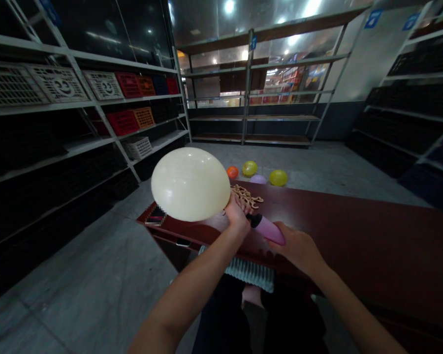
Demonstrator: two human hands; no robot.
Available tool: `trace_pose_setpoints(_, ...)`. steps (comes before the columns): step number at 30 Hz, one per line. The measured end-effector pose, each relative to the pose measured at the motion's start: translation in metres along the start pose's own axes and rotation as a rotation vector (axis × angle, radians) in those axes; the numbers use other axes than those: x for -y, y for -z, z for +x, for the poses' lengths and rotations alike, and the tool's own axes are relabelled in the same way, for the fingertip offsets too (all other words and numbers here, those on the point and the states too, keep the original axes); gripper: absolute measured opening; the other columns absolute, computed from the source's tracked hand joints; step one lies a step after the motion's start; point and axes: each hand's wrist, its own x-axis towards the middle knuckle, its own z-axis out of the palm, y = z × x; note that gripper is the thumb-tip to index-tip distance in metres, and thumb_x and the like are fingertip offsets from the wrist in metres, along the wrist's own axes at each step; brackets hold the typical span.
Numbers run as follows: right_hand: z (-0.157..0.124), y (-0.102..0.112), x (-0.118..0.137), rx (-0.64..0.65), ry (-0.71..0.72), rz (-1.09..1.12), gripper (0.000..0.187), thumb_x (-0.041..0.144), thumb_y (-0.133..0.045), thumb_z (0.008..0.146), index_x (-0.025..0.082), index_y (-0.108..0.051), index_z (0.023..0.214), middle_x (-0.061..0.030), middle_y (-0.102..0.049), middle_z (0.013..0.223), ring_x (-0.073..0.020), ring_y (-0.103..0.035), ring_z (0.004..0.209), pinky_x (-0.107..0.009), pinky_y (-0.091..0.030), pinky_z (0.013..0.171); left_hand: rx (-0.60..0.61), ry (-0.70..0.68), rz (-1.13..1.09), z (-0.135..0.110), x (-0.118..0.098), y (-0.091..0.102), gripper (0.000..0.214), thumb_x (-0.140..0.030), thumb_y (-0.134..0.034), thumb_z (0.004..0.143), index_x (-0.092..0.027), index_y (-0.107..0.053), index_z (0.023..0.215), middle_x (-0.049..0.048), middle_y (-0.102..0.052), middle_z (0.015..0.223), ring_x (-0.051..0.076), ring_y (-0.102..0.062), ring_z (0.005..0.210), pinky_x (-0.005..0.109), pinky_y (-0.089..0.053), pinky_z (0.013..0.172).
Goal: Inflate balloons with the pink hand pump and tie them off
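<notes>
A large cream-white inflated balloon (pixel 190 184) hovers over the left end of a dark red table (pixel 354 231). My left hand (pixel 237 216) is closed around the balloon's neck, where it meets the black nozzle of a pink hand pump (pixel 268 228). My right hand (pixel 299 250) is wrapped around the pump's pink barrel, just above the table's near edge. Right behind my left hand, a small pile of pale uninflated balloons (pixel 246 195) lies on the table.
A phone (pixel 155 216) lies at the table's left corner. Orange (pixel 232 172), yellow (pixel 249 168), purple (pixel 258 179) and yellow (pixel 278 177) balloons rest on the grey floor beyond. Metal shelving with plastic crates (pixel 122 122) lines the left, back and right.
</notes>
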Motion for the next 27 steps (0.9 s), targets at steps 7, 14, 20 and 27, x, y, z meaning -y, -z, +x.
trace_pose_setpoints(7, -0.007, -0.003, -0.009, -0.068, 0.036, 0.008, 0.043, 0.058, -0.051, 0.086, 0.027, -0.060, 0.113, -0.0042, -0.075, 0.089, -0.0244, -0.071, 0.073, -0.030, -0.043, 0.057, -0.032, 0.066, 0.032, 0.001, -0.007, -0.001, 0.046, -0.041, -0.050, 0.094, -0.021, -0.025, 0.061, -0.0067, -0.023, 0.045, 0.008, -0.021, 0.032, 0.024, -0.020, 0.037)
trace_pose_setpoints(14, -0.025, -0.009, -0.043, -0.122, 0.061, -0.061, 0.052, 0.058, -0.053, 0.084, 0.025, -0.060, 0.123, -0.0072, -0.075, 0.101, -0.0266, -0.072, 0.080, -0.034, -0.050, 0.064, -0.065, 0.043, 0.059, 0.006, -0.030, -0.002, 0.044, -0.034, -0.049, 0.093, -0.021, -0.023, 0.060, -0.0077, -0.022, 0.045, 0.008, -0.022, 0.034, 0.024, -0.024, 0.039)
trace_pose_setpoints(20, -0.044, -0.002, -0.070, -0.129, 0.067, -0.141, 0.054, 0.058, -0.053, 0.085, 0.021, -0.059, 0.124, -0.0109, -0.071, 0.117, -0.0295, -0.072, 0.088, -0.040, -0.053, 0.071, -0.205, 0.067, 0.022, 0.031, -0.052, 0.000, 0.038, -0.023, -0.048, 0.090, -0.021, -0.023, 0.061, -0.0090, -0.021, 0.045, 0.006, -0.021, 0.033, 0.022, -0.018, 0.039)
trace_pose_setpoints(27, -0.035, 0.008, -0.060, -0.098, 0.014, -0.112, 0.048, 0.057, -0.049, 0.086, 0.026, -0.060, 0.121, -0.0090, -0.074, 0.107, -0.0287, -0.072, 0.083, -0.037, -0.051, 0.064, -0.111, 0.000, -0.014, 0.036, -0.060, -0.020, 0.036, -0.025, -0.045, 0.092, -0.021, -0.025, 0.061, -0.0086, -0.020, 0.045, 0.007, -0.020, 0.033, 0.023, -0.017, 0.039)
